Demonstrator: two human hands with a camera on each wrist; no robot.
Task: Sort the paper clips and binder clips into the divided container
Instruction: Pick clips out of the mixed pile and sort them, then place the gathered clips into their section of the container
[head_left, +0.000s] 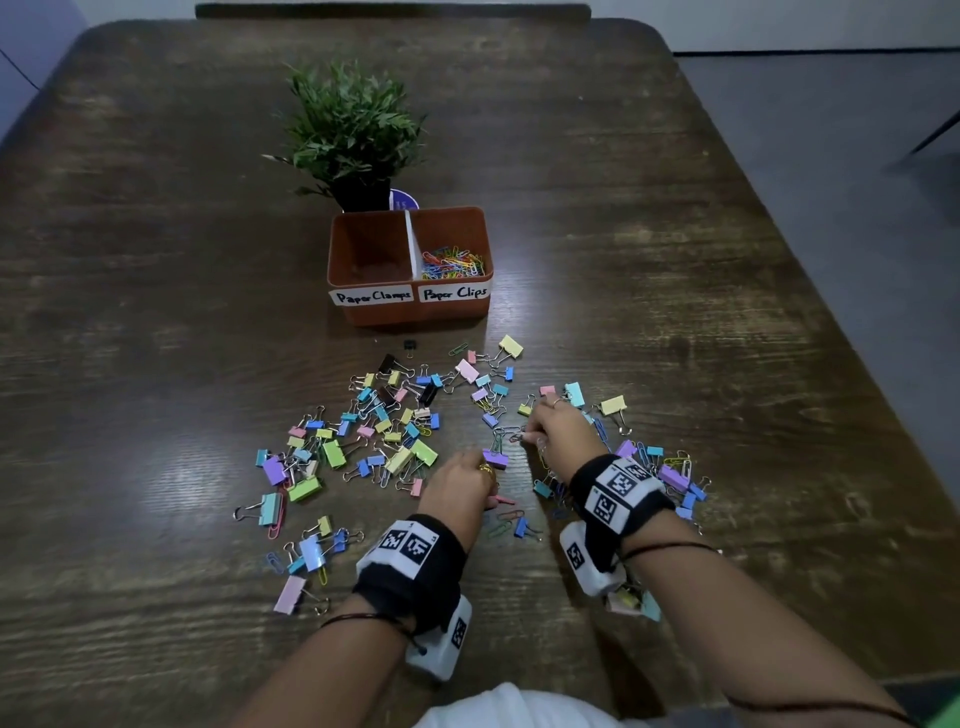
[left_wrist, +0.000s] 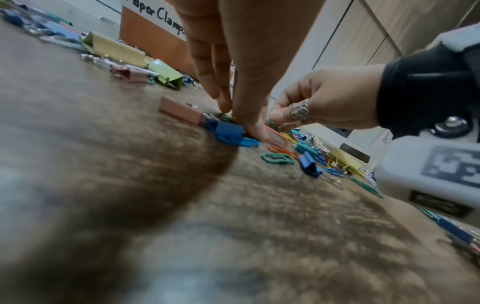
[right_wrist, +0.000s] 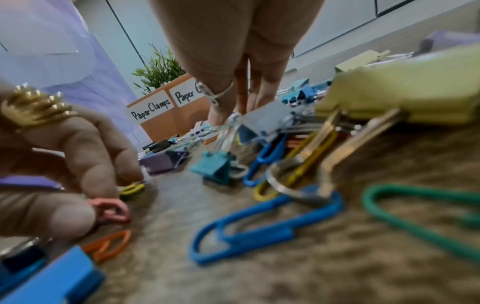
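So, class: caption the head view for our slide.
Both hands pick among scattered clips before the half-filled divided container.

A dark wood-grain counter is carrying a small green plant in a black pot at the far centre; something round and purple, perhaps a lid, is peeking out beside it.

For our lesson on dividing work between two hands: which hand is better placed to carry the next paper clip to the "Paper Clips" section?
Probably the right hand. It lies nearer the container's right section, which already holds paper clips, and its fingers are gathering clips. The left hand sits farther back, pinching a pink clip.
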